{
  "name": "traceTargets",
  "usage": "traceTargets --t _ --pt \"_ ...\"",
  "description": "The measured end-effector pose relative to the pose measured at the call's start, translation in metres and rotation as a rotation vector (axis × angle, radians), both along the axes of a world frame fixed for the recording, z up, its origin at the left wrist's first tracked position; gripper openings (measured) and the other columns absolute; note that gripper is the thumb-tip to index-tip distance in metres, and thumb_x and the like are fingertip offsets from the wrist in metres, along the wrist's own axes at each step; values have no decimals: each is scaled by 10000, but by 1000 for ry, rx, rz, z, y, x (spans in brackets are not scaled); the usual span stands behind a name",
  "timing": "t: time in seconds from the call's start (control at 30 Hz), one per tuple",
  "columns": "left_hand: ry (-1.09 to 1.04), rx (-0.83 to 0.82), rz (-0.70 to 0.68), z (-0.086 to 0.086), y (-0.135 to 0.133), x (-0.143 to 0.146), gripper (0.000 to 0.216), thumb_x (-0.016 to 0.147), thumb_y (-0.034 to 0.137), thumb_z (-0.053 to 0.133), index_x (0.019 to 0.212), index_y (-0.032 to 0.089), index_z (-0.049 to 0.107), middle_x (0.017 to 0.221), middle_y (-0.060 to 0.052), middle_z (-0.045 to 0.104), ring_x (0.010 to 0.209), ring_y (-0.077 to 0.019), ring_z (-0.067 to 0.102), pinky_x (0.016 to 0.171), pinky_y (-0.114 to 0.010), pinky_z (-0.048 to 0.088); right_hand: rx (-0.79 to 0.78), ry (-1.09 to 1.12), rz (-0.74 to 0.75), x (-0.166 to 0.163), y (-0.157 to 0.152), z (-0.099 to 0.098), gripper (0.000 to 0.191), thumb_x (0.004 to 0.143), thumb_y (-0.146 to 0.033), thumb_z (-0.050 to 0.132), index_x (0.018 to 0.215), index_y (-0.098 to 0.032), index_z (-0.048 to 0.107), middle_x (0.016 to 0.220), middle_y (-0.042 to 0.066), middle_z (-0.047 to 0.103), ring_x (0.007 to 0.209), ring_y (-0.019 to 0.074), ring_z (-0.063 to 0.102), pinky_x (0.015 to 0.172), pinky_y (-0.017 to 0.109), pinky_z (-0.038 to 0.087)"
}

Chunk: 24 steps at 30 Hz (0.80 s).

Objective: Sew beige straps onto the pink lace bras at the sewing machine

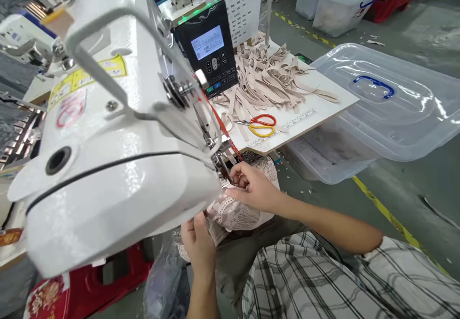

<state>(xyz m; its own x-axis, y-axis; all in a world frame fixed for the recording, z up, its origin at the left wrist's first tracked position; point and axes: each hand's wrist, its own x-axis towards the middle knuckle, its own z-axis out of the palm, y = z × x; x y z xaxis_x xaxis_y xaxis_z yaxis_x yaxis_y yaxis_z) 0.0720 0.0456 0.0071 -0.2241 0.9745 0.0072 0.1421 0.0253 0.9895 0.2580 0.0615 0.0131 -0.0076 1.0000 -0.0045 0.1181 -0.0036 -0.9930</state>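
A pale pink lace bra [239, 213] lies over my lap and runs up to the needle area of a white sewing machine [108, 204]. My right hand [257, 189] is closed on the bra's edge, thumb and fingers pinched close beside the presser foot. Lower and to the left, my left hand [199, 242] pinches another part of the bra, just under the machine head. The machine head hides part of the fabric and the tips of my left fingers. A red thread or cord [223, 127] runs down towards the needle area.
A heap of beige fabric strips [266, 79] and red-and-yellow-handled scissors [262, 125] lie on the white tabletop [305, 118]. Behind them stands a lit control panel [208, 46]. At right is a clear plastic bin lid [413, 113]; a red stool [93, 280] stands lower left.
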Motion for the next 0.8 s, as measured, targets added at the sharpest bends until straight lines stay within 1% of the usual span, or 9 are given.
traceTargets --t 0.13,0.2,0.33,0.47,0.53,0.63,0.67,0.73,0.8 --pt "12 36 -67 6 -8 0 277 897 458 581 930 189 638 780 -11 664 713 -147 622 686 -243 501 -32 52 -23 1 -6 2 363 741 -415 721 959 -200 527 827 -26 541 715 113 499 639 245 406" --pt "39 39 -127 10 -18 1 285 910 464 577 957 189 640 775 -8 671 687 -141 622 660 -236 495 -79 115 14 6 -13 2 341 737 -431 722 914 -190 558 815 -20 554 729 120 512 659 251 417" --pt "74 -16 -239 15 -37 4 322 911 496 574 939 185 652 749 -15 680 662 -146 633 621 -235 499 -159 217 155 20 -33 3 274 775 -430 687 854 -169 656 806 2 622 726 130 556 675 257 439" --pt "71 -117 -361 16 -44 7 394 903 550 554 872 177 679 709 -37 688 660 -168 636 619 -262 517 -165 163 143 27 -54 10 230 778 -387 694 837 -165 708 848 24 672 774 151 597 724 270 469" --pt "22 -199 -455 16 -43 9 436 900 574 540 903 172 708 803 -72 720 759 -201 665 719 -314 548 -172 123 152 27 -63 15 205 777 -372 700 819 -171 716 850 23 678 783 158 608 738 278 480" --pt "-164 -334 -594 18 -41 14 526 883 631 511 961 163 737 929 -114 730 933 -255 670 894 -398 530 -190 87 192 23 -73 20 198 783 -373 704 836 -185 734 868 23 687 810 169 623 758 288 489" --pt "-234 -375 -622 19 -41 17 554 867 655 510 960 160 740 924 -120 727 945 -265 667 900 -407 526 -190 76 198 21 -76 21 199 783 -376 706 841 -188 740 868 23 687 816 171 623 761 290 487" --pt "-338 -435 -637 22 -42 20 563 826 678 548 927 157 734 865 -116 708 885 -259 663 828 -386 540 -178 51 215 17 -80 22 200 780 -378 708 839 -192 749 852 23 682 818 173 617 764 293 481" --pt "-349 -432 -599 25 -45 22 493 811 647 597 861 167 699 772 -67 660 747 -200 625 704 -316 528 -174 30 233 13 -84 22 196 780 -375 707 843 -196 753 849 24 677 816 173 608 766 294 475"
